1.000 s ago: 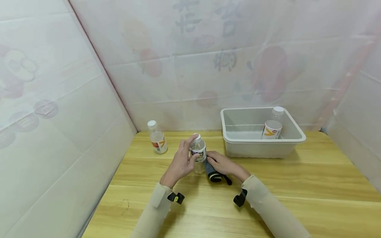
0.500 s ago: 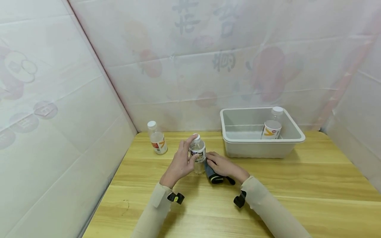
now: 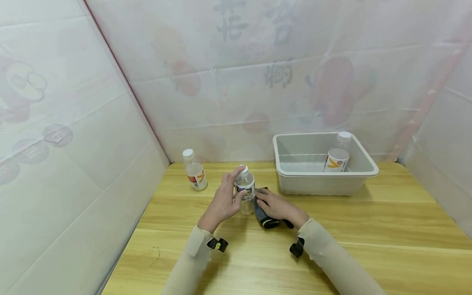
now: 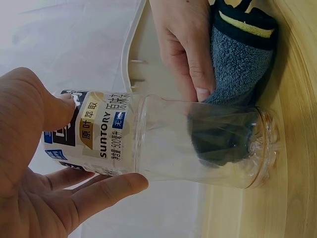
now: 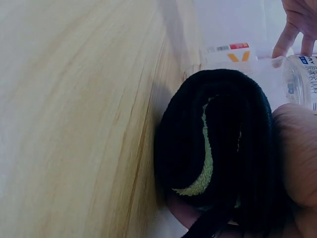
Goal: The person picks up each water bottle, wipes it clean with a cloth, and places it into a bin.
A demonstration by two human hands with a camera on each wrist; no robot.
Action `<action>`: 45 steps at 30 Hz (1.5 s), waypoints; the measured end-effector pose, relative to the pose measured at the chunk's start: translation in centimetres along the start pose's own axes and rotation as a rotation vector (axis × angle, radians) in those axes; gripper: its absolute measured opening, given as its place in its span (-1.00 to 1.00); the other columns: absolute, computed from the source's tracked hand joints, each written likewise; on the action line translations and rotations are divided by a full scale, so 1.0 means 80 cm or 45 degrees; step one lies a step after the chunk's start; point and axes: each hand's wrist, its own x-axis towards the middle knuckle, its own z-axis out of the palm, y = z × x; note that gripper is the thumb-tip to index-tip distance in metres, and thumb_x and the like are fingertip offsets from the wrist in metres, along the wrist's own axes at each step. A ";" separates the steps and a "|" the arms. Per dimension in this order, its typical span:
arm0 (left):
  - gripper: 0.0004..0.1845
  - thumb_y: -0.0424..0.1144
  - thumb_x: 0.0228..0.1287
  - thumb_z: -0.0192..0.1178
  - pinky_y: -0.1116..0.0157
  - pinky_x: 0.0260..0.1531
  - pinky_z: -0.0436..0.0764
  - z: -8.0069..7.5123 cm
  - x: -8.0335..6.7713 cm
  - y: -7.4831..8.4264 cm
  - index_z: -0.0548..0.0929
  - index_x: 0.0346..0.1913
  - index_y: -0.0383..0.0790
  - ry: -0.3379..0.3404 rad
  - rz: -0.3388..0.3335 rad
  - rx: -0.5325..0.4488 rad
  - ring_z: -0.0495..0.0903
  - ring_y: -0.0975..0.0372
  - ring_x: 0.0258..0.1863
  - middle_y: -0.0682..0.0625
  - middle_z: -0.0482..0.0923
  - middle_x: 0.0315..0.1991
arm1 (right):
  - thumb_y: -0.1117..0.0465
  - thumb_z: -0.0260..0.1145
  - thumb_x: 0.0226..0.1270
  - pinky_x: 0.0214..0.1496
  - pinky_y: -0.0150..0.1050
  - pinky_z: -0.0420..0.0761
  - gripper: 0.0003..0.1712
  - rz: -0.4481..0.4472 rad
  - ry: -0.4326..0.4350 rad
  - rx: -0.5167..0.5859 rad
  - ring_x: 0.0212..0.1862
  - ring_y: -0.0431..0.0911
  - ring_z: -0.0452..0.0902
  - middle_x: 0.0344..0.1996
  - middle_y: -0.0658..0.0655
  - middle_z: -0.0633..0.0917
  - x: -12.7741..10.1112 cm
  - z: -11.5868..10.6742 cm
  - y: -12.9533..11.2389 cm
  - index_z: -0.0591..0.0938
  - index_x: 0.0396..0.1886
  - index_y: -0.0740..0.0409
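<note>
A clear plastic bottle (image 3: 248, 208) with a white cap and a Suntory label stands upright on the table in the head view. My left hand (image 3: 223, 200) grips it, one finger up at the cap and the thumb (image 4: 62, 111) across the label. To its right, my right hand (image 3: 275, 205) holds a folded grey-blue towel (image 4: 240, 64) with black and yellow trim. The towel lies against the bottle's lower side, its dark part showing through the clear wall in the left wrist view. The right wrist view looks at the towel's rolled end (image 5: 208, 144), with fingers on both sides of it.
A light grey plastic bin (image 3: 313, 184) stands at the back right, with a white-capped bottle (image 3: 337, 157) leaning inside. Another white-capped bottle (image 3: 195, 174) with an orange-marked label stands at the back left. Printed white sheets (image 3: 221, 102) enclose the wooden table (image 3: 184, 246).
The towel's near end and its dark loop have shifted slightly right, and its dark far edge now shows beyond my right hand. My left hand and the bottle stay in place.
</note>
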 end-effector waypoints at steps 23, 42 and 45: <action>-0.09 -0.18 0.41 0.29 0.11 -0.15 0.74 -0.016 -0.002 -0.003 -0.05 0.61 0.17 -0.032 0.037 0.106 0.55 -0.05 0.25 -0.21 0.34 0.41 | 0.01 0.04 0.64 0.40 0.34 0.38 -0.43 0.039 0.034 -0.160 0.46 0.35 0.34 0.55 0.38 0.24 -0.008 0.011 -0.014 0.37 0.53 0.08; -0.10 -0.19 0.40 0.30 0.07 -0.19 0.75 -0.039 0.006 0.004 -0.03 0.62 0.11 0.042 0.105 0.107 0.55 -0.09 0.23 -0.23 0.33 0.42 | 0.03 0.02 0.65 0.50 0.42 0.16 -0.40 0.008 0.127 -0.155 0.53 0.52 0.01 0.55 0.47 0.16 -0.025 -0.017 -0.036 0.32 0.55 0.17; -0.10 -0.18 0.41 0.29 0.02 -0.18 0.75 -0.042 0.008 0.008 -0.04 0.62 0.13 0.035 0.101 0.100 0.54 -0.10 0.23 -0.25 0.31 0.42 | 0.03 0.02 0.65 0.48 0.42 0.19 -0.39 -0.002 0.146 -0.160 0.53 0.48 0.06 0.54 0.45 0.21 -0.030 -0.025 -0.039 0.32 0.54 0.20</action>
